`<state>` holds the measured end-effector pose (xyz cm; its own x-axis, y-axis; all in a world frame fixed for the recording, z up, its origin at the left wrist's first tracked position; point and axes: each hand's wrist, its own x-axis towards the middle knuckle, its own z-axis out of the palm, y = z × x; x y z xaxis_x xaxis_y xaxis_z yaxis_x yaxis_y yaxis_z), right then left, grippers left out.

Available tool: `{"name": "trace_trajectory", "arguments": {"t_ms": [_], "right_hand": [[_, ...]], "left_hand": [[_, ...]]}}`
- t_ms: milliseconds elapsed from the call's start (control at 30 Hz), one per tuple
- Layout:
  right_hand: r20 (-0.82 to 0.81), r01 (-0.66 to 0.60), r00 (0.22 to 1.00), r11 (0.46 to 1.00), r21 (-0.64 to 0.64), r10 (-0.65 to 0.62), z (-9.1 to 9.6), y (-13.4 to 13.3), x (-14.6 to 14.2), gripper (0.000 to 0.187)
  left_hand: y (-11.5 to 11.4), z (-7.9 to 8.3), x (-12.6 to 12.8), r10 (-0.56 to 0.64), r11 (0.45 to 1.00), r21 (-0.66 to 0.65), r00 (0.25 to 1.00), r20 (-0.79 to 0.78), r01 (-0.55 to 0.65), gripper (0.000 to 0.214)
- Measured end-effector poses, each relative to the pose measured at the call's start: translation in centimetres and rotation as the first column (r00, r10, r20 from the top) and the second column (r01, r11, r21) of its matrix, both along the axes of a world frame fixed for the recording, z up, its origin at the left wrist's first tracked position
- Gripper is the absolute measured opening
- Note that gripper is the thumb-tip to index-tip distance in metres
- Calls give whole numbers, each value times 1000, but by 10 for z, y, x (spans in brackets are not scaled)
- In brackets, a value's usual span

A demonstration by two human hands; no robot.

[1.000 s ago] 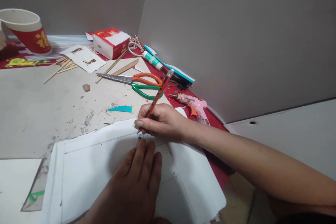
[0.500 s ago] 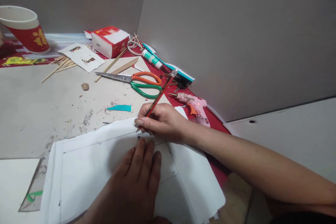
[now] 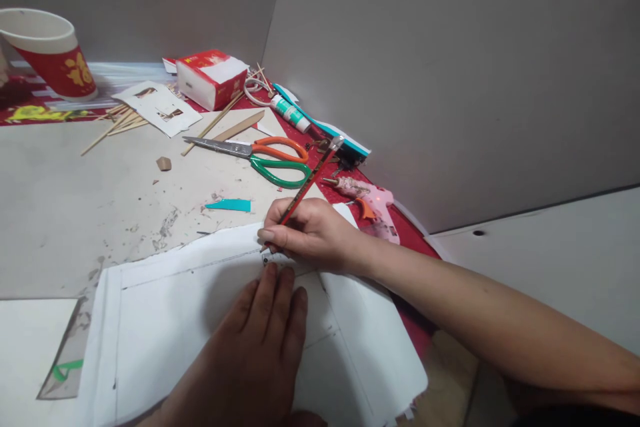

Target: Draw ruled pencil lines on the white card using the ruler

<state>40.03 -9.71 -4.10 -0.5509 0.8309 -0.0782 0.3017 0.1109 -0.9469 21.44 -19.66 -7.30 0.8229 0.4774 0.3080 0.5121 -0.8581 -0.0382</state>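
Note:
A white sheet of paper (image 3: 165, 320) with drawn lines lies before me. My right hand (image 3: 310, 233) is closed round a red and black pencil (image 3: 307, 190), its tip touching the paper near a drawn line. Flat on the sheet rests my left hand (image 3: 265, 333), fingers stretched out just below the pencil tip. By its fingertips shows the end of a small clear piece with dark marks (image 3: 267, 257), perhaps a ruler; the fingers cover the rest of it.
Beyond the paper lie scissors (image 3: 250, 153) with orange and green handles and a teal strip (image 3: 230, 205). A pink glue gun (image 3: 373, 203) is at the right. Farther back are a tissue pack (image 3: 213, 80), wooden sticks (image 3: 117, 130), a glue tube (image 3: 291, 115) and a paper cup (image 3: 55, 57).
The pencil's upper end has tilted slightly to the right, while its tip stays at nearly the same spot. My left hand has hardly moved.

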Motion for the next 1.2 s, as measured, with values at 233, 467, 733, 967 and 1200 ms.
{"name": "trace_trajectory", "arguments": {"t_ms": [233,467,733,967,1200], "right_hand": [[-218,144,962,983,-110,-165,1,-8,0,36],[186,-14,978,869,495,-90,43,-36,40,18],[680,-393,729,765,509,-78,37,-64,72,32],[659,-445,751,708,549,-38,31,-67,77,24],[568,-347,816,690,635,-111,27,-75,84,33]], "left_hand": [[-5,-7,3,32,998,-54,999,33,-30,86],[-9,15,8,31,959,-271,980,-197,-85,86],[-21,43,2,77,854,-473,952,-297,-217,73],[-44,41,-5,209,841,-482,969,-130,-246,65],[-81,63,-35,577,730,-497,813,79,-469,57]]}}
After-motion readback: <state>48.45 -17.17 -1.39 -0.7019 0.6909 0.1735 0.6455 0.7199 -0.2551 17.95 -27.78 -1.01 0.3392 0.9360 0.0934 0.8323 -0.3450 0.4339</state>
